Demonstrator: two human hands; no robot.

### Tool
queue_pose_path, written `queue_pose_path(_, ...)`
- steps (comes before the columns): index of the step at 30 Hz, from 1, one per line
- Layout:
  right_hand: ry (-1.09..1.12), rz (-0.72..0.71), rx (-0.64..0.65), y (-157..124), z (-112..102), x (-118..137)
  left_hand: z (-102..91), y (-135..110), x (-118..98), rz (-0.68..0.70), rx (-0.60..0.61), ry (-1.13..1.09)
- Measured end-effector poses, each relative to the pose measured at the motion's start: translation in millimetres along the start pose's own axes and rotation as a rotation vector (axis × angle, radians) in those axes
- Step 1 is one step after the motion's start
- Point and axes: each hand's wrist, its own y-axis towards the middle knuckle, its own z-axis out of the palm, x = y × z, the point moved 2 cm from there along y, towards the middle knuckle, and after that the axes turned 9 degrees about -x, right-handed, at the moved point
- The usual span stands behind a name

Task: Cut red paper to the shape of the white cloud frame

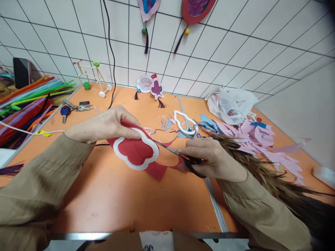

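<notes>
My left hand (115, 125) pinches a sheet of red paper (137, 153) with the thumb on top. On the sheet lies a white scalloped paper frame (121, 157), red showing through its middle. My right hand (209, 157) is closed round the black handles of a pair of scissors (192, 164). The blades point left and meet the paper at the right edge of the white frame. A cut red strip hangs from the sheet, curving below the blades toward my right hand. The tips of the blades are partly hidden by the paper.
Pink paper scraps (256, 139), a plastic bag (230, 104) and brown feathers (248, 164) lie to the right. Another white paper frame (184, 122) rests beyond the scissors. Keys (78, 107), a stick model (92, 78) and colourful pipe cleaners (34, 97) are at the left.
</notes>
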Motion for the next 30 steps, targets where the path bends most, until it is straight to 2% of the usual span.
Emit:
queue_pose_path(3, -0.019, 0.003, -0.01, 0, 0, 1, -0.6, 1, 2, -0.008, -0.025, -0.034)
queue_pose_path(7, -0.004, 0.032, -0.024, 0, 0, 1, 1.4, 0, 2, -0.009, 0.018, -0.093)
queue_pose_path(12, 0.069, 0.069, -0.006, 0, 1, -1, 2.9, -1, 2, -0.038, 0.003, -0.148)
queue_pose_path(16, 0.092, 0.079, -0.022, 0, 3, -2, 4.6, 0, 0, -0.01, 0.019, -0.141)
queue_pose_path(26, 0.174, 0.103, -0.047, -1, 5, -10, -1.3, 0, 1, 0.009, -0.04, -0.128)
queue_pose_path(30, 0.258, 0.182, -0.009, -4, 7, -17, -7.9, 3, 8, 0.019, -0.091, -0.2)
